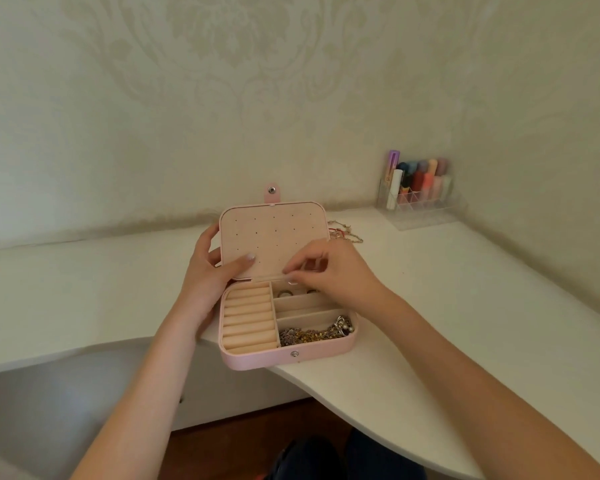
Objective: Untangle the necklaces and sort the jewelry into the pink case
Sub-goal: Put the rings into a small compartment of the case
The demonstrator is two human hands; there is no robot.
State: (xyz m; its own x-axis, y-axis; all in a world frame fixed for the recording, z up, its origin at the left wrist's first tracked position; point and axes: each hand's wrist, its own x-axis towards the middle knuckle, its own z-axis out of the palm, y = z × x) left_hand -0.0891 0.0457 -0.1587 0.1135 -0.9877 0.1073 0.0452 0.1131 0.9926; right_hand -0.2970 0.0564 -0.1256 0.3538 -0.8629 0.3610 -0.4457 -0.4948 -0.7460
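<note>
The pink case (257, 360) lies open at the desk's front edge, its lid (274, 237) standing up with rows of small holes. My left hand (210, 275) grips the lid's left edge, thumb pressed on the inner face. My right hand (329, 271) hovers over the top right compartment, fingertips pinched together near the lid's lower edge; what they pinch is too small to tell. Rings (286, 293) sit in that compartment. A tangle of chains (312, 332) fills the front right compartment. The ring rolls (250, 318) on the left hold nothing. More chains (345, 232) lie on the desk behind the case.
A clear organizer (420, 206) with lipsticks and tubes stands at the back right corner against the wall. The white desk (465, 289) curves round in front of me. A pale chair (49, 410) is at lower left, below the desk edge.
</note>
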